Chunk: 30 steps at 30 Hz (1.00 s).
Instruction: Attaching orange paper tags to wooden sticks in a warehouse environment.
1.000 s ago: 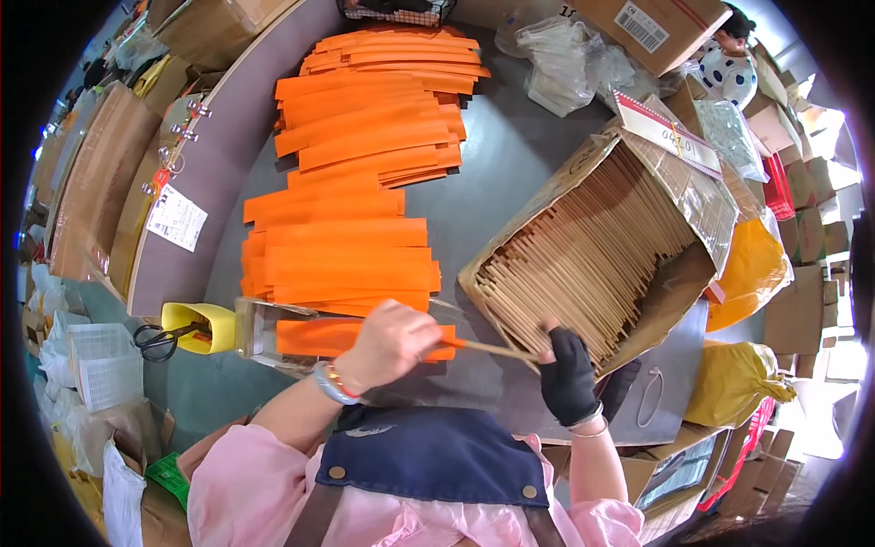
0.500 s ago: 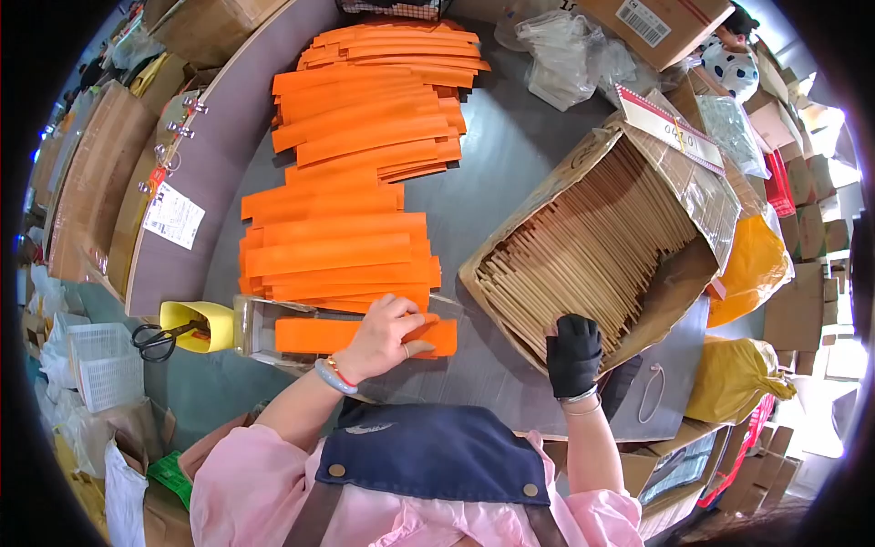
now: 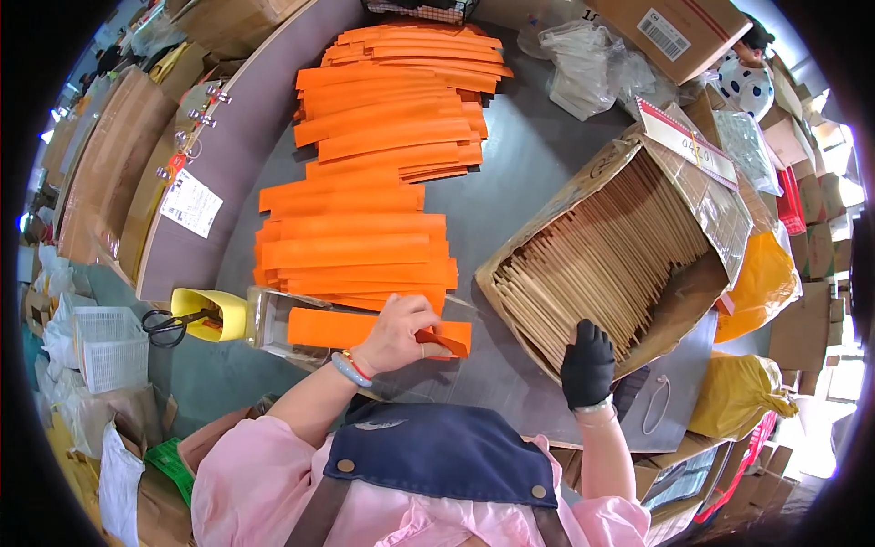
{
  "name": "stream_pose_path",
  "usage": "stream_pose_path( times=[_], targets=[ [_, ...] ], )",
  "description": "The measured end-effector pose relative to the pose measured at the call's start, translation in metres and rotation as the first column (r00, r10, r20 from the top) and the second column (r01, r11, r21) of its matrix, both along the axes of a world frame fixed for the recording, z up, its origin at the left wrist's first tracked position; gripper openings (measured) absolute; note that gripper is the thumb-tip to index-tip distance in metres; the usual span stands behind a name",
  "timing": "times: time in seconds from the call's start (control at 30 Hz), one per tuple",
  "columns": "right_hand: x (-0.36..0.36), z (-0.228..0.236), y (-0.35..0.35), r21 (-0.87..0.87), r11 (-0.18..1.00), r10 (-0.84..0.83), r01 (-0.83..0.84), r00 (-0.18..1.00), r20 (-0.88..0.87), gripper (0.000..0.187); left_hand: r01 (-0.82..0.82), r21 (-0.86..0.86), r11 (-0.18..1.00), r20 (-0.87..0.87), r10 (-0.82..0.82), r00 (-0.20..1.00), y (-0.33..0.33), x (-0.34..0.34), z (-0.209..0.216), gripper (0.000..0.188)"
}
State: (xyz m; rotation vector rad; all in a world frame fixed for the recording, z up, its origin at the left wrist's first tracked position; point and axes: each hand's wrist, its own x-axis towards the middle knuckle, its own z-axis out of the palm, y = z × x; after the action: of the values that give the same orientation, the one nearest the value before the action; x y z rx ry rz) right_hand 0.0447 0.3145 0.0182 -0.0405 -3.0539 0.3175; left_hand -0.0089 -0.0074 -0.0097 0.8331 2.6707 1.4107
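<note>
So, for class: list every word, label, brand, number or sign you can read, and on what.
No wording copied here, only where it stands:
White-and-red card: handwritten figures.
Brown carton: barcode label, fine print too small.
White sheet: print too small to read.
Blue apron: pale mark, no readable letters.
Open box: dark mark, unclear.

Bare tabletop (image 3: pixel 510 178) leaves a passage between the orange strips (image 3: pixel 351 255) and obstructing carton (image 3: pixel 706 208)
</note>
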Motion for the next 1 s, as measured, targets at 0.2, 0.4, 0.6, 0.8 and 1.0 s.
stream_pose_path(
  times=[0.2, 0.4, 0.6, 0.8, 1.0],
  targets=[
    [0.016, 0.061, -0.019, -0.21, 0.949, 0.263, -0.234, 0.957, 0.126, 0.028, 0.079, -0.02, 0.997, 0.016, -0.078, 0.997, -0.009, 0.001, -0.013, 0.027],
    [0.026, 0.059, -0.016, -0.27, 0.925, 0.306, -0.266, 0.945, 0.118, 0.031, 0.105, 0.049, 0.993, -0.034, -0.104, 0.994, -0.01, -0.002, -0.011, 0.018],
    [0.02, 0.046, -0.047, -0.264, 0.877, 0.444, -0.401, 0.887, 0.128, 0.03, 0.237, -0.126, 0.963, -0.259, -0.263, 0.929, 0.026, 0.009, 0.033, 0.013],
    [0.009, 0.049, -0.065, -0.665, 0.732, 0.144, -0.147, 0.988, -0.061, 0.044, 0.153, -0.282, 0.947, -0.341, -0.248, 0.907, 0.031, 0.002, 0.059, 0.016],
    [0.01, -0.002, -0.017, -0.277, 0.959, -0.001, -0.061, 0.976, -0.219, 0.046, -0.211, -0.32, 0.924, -0.393, 0.073, 0.917, 0.002, -0.027, 0.039, 0.043]
  ],
)
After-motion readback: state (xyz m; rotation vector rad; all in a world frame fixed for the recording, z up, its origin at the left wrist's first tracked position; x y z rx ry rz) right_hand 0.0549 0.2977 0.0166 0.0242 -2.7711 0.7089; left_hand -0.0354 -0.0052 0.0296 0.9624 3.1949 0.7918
